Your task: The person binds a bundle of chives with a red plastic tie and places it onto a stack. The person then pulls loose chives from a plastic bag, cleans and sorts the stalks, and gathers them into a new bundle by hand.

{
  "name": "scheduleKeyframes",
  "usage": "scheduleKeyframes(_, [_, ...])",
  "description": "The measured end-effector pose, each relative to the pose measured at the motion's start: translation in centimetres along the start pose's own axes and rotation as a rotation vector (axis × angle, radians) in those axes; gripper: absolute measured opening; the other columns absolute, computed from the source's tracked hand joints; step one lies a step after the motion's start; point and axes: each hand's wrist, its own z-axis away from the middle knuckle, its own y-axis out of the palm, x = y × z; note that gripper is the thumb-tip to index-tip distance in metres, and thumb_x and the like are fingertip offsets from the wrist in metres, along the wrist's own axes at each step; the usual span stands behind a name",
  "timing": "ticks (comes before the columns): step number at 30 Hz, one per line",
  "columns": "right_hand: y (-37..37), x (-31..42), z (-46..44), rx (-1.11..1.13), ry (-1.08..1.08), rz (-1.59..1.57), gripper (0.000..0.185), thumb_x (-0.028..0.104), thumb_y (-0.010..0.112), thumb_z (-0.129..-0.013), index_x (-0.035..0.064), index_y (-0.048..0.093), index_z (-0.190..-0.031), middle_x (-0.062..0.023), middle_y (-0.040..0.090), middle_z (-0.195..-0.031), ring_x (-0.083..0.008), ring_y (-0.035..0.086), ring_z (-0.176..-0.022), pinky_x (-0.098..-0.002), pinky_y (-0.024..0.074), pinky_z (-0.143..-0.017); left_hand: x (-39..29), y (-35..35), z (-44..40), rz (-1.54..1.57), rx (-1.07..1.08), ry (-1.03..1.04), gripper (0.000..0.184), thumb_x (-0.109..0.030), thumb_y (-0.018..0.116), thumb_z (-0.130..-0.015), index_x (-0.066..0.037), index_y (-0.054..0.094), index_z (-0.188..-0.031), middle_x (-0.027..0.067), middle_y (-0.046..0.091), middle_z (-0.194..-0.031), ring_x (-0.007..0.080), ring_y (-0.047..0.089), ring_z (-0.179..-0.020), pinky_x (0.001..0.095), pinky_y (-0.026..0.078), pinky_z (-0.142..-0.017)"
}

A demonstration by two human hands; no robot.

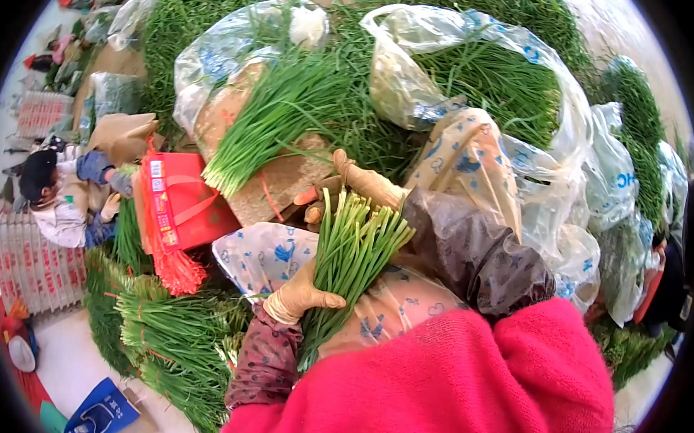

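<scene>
My left hand (298,296), in a tan glove, is wrapped round a bunch of garlic chives (357,252). The pale cut ends of the chives point up and away from me, and the leaves hang down by my sleeve. Just beyond these ends is my right hand (364,178), also gloved, with its thumb raised and its fingers apart. Part of that hand is hidden behind the stems, and a small orange-red piece shows at its fingertips. A loose pile of chives (278,113) lies on a worn board (291,175) in front of my hands.
Left of the board stands a red box (185,198) with red ties (180,271) hanging from it. Tied chive bundles (172,325) are stacked at lower left. Open plastic bags (404,72) of chives stand ahead and to the right. Another person (61,192) sits at far left beside crates (39,261).
</scene>
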Motion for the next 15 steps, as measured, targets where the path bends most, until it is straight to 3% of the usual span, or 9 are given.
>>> scheduleKeyframes(2, [-1.5,0.5,-0.3,-0.099,0.007,0.296,0.082,0.072,0.028,-0.092,0.0037,0.058,-0.125,-0.0074,0.068,-0.102,-0.0133,0.064,-0.087,-0.0310,0.0526,-0.077,-0.1,0.7,1.3,0.198,-0.123,-0.084,0.077,-0.011,0.085,-0.069,0.001,0.046,-0.134,0.0093,0.064,-0.116,0.0198,0.061,-0.104,0.0334,0.047,-0.095])
scheduleKeyframes(3, [-2.8,1.6,3.9,-0.269,0.081,0.331,0.081,0.072,0.028,-0.093,0.0040,0.059,-0.125,-0.0088,0.067,-0.105,-0.0138,0.063,-0.087,-0.0313,0.0520,-0.078,1.3,2.4,-1.5,0.249,-0.038,-0.046,0.077,-0.011,0.085,-0.069,0.001,0.046,-0.134,0.0093,0.064,-0.116,0.0198,0.061,-0.104,0.0334,0.047,-0.095])
scheduleKeyframes(5, [-1.0,3.0,7.3,-0.292,0.169,0.513,0.074,0.067,0.034,-0.095,0.0048,0.057,-0.129,-0.0106,0.066,-0.109,-0.0145,0.062,-0.092,-0.0326,0.0506,-0.082,0.7,3.7,0.2,0.406,-0.114,-0.069,0.068,-0.010,0.083,-0.070,0.003,0.050,-0.129,0.0098,0.065,-0.112,0.0193,0.063,-0.099,0.0316,0.050,-0.089])
scheduleKeyframes(7, [-1.2,3.4,7.9,-0.256,0.224,0.902,0.069,0.062,0.039,-0.096,0.0054,0.053,-0.134,-0.0093,0.067,-0.106,-0.0165,0.063,-0.084,-0.0298,0.0512,-0.078,0.6,3.6,0.9,0.349,-0.176,-0.021,0.064,-0.011,0.081,-0.073,0.003,0.051,-0.128,0.0108,0.065,-0.113,0.0189,0.063,-0.099,0.0312,0.051,-0.087])
scheduleKeyframes(9, [-2.8,1.2,8.1,-0.253,-0.021,1.231,0.057,0.043,0.056,-0.095,0.0040,0.051,-0.135,-0.0096,0.068,-0.102,-0.0129,0.064,-0.081,-0.0274,0.0531,-0.072,1.3,4.0,1.1,0.309,-0.275,-0.012,0.061,-0.012,0.081,-0.074,0.003,0.052,-0.125,0.0100,0.066,-0.111,0.0190,0.064,-0.096,0.0305,0.051,-0.086])
scheduleKeyframes(11, [-0.7,0.0,8.0,-0.404,-0.040,0.880,0.044,0.028,0.065,-0.091,0.0050,0.058,-0.127,-0.0089,0.069,-0.105,-0.0125,0.065,-0.088,-0.0270,0.0527,-0.078,1.4,4.6,1.2,0.312,-0.291,0.048,0.060,-0.012,0.081,-0.074,0.003,0.053,-0.124,0.0099,0.066,-0.109,0.0188,0.064,-0.095,0.0309,0.051,-0.085])
scheduleKeyframes(12, [-0.8,-0.3,7.6,-0.397,-0.035,0.879,0.044,0.028,0.065,-0.091,0.0050,0.058,-0.127,-0.0089,0.069,-0.105,-0.0125,0.065,-0.088,-0.0270,0.0527,-0.078,1.5,5.0,1.4,0.319,-0.331,0.082,0.058,-0.012,0.081,-0.074,0.003,0.053,-0.123,0.0101,0.066,-0.108,0.0187,0.064,-0.094,0.0309,0.052,-0.085])
scheduleKeyframes(14, [-1.3,-1.0,6.8,-0.604,-0.384,1.104,0.031,0.017,0.068,-0.088,0.0068,0.066,-0.117,-0.0074,0.069,-0.111,-0.0128,0.065,-0.093,-0.0264,0.0522,-0.083,1.8,5.6,1.4,0.327,-0.378,0.120,0.057,-0.012,0.080,-0.075,0.004,0.053,-0.123,0.0103,0.066,-0.108,0.0187,0.064,-0.093,0.0309,0.052,-0.084])
scheduleKeyframes(15, [-1.6,-0.1,6.4,-0.682,-0.372,0.995,0.025,0.018,0.068,-0.087,0.0101,0.070,-0.111,-0.0056,0.069,-0.115,-0.0135,0.065,-0.096,-0.0269,0.0520,-0.086,2.0,5.8,1.5,0.317,-0.412,0.139,0.056,-0.011,0.080,-0.076,0.004,0.053,-0.123,0.0106,0.066,-0.108,0.0185,0.064,-0.093,0.0308,0.052,-0.083])
